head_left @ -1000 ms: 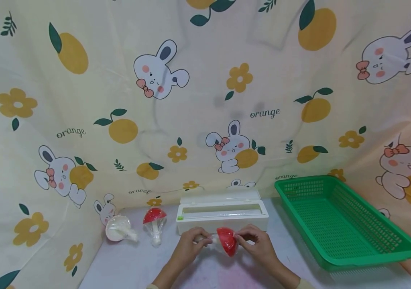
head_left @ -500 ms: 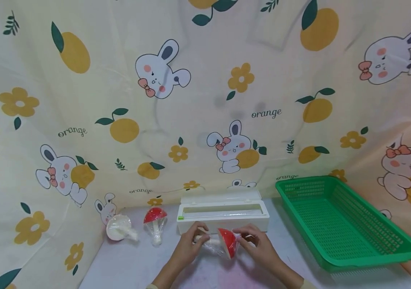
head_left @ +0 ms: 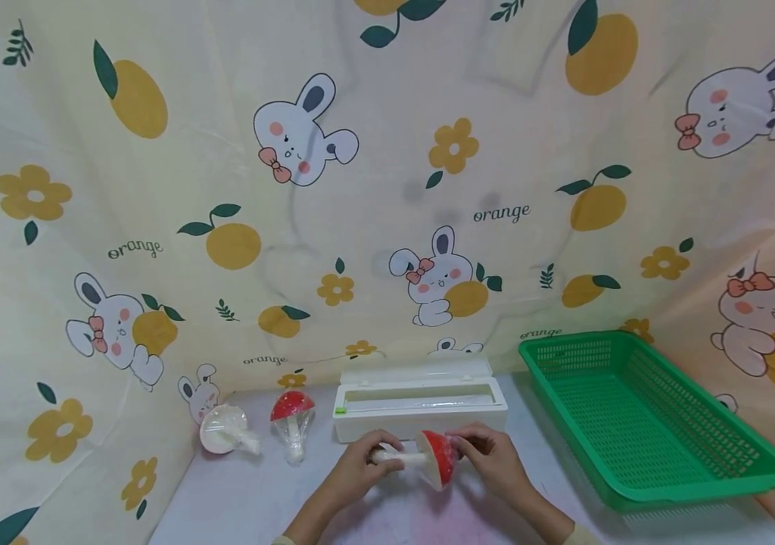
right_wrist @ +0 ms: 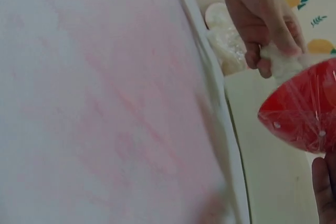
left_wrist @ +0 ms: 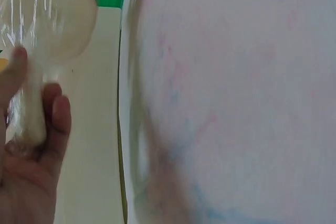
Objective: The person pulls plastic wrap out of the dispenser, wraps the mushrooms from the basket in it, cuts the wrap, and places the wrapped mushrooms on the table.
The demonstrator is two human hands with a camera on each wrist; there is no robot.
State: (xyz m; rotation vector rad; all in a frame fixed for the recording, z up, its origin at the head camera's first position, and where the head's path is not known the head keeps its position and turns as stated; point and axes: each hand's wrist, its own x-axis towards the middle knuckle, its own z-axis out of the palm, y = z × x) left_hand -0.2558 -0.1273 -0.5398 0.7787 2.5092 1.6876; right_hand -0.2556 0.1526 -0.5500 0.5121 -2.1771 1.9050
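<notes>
A toy mushroom with a white-spotted red cap and a white stem lies sideways between both hands, wrapped in clear plastic film. My left hand grips the stem. At the top of the cap, thumb and fingers of my right hand pinch the film. In the left wrist view, the pale underside of the mushroom faces the camera, its stem held between thumb and fingers. From the right wrist, the red cap shows film creased over it, with right fingertips right at its lower edge.
Behind the hands stands a white cling film dispenser, lid raised. Two film-wrapped mushrooms lie at left: one red cap up, one pale underside showing. A green plastic basket stands at right. Printed cloth hangs behind.
The mushroom has shifted slightly right and turned, showing more of its underside. My left hand has moved from the loose film end to a hold around the stem; the right stays at the cap.
</notes>
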